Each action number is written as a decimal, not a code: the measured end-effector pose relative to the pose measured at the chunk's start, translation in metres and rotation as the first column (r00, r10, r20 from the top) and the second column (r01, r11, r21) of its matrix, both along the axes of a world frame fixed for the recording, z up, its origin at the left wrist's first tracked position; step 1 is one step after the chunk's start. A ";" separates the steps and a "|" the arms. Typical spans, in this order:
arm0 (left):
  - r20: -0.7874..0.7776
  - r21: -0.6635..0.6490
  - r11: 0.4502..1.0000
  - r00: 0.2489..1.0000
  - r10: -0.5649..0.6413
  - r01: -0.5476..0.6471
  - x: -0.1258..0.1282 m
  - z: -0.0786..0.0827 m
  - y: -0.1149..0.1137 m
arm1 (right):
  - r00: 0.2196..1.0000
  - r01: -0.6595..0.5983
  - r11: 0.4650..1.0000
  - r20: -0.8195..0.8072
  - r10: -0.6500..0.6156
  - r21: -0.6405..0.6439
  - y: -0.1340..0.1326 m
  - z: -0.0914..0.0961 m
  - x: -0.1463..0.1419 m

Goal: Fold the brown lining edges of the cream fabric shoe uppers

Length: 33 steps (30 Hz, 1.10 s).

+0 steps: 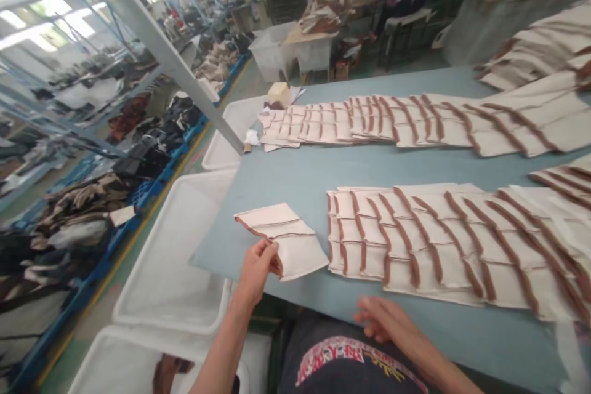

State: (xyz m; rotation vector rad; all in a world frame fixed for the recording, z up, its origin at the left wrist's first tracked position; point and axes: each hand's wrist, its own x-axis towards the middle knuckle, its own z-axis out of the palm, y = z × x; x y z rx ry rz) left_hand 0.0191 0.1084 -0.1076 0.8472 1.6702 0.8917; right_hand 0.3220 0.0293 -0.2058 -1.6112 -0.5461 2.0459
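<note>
My left hand [258,263] pinches the brown edge of a cream fabric piece [295,252] at the front left of the table. Seam lines cross this piece, and it lies mostly flat on the tabletop. To its right stretches an overlapping row of similar cream pieces with brown edges [415,240]. My right hand [381,318] hovers at the table's front edge, just below that row. Its fingers are somewhat blurred and apart, and nothing shows in them.
A second row of cream pieces [369,120] runs along the back of the blue-grey table [286,175]. A yellowish block [279,94] sits at the far left corner. White plastic bins [170,258] stand against the left edge, near a slanting metal post [161,43].
</note>
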 end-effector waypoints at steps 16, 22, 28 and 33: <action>-0.242 0.350 0.912 0.961 -0.132 0.213 0.014 0.059 -0.018 | 0.806 -0.590 -0.113 0.575 -0.142 0.799 0.055 0.112 -0.074; -0.224 0.380 0.870 0.944 -0.241 0.313 0.034 0.044 -0.017 | 0.737 -0.675 -0.134 0.659 -0.147 0.725 0.039 0.145 -0.035; -0.147 0.396 0.827 0.917 -0.371 0.399 0.058 0.049 -0.030 | 0.680 -0.727 -0.082 0.697 -0.227 0.682 0.014 0.161 -0.005; -0.162 0.409 0.761 0.861 -0.482 0.503 0.078 0.056 -0.041 | 0.640 -0.754 -0.021 0.726 -0.250 0.657 -0.001 0.165 0.006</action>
